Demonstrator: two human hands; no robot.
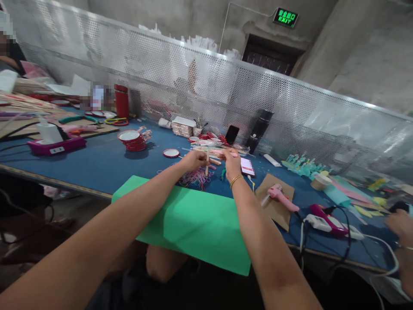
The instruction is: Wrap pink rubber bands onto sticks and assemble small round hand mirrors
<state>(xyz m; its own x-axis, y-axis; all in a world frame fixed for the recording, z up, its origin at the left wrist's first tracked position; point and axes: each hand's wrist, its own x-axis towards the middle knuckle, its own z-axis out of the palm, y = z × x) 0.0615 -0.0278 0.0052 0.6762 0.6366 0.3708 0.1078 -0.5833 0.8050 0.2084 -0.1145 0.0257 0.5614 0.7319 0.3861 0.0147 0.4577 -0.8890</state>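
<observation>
Over the blue table, my left hand [195, 160] pinches a short, flat wooden stick [207, 165] held nearly upright. A slim pink pen-like rod [232, 154] lies in the closed fingers of my right hand [232, 165], its near end pointing toward the stick. A tangle of pink and purple strings [193, 177] lies under my left hand. Under my forearms a green sheet [193, 215] hangs over the table's front edge. Just right of my right hand rests a phone with a lit screen [248, 166].
Behind the hands stand a dark phone [232, 134] and a black bottle [260, 131] against a perforated metal screen [290, 107]. A pink glue gun [282, 198] lies on cardboard at right, near a purple power strip [329, 220]. Stacked red-rimmed discs [135, 142] sit left. Another person's hand [400, 224] shows far right.
</observation>
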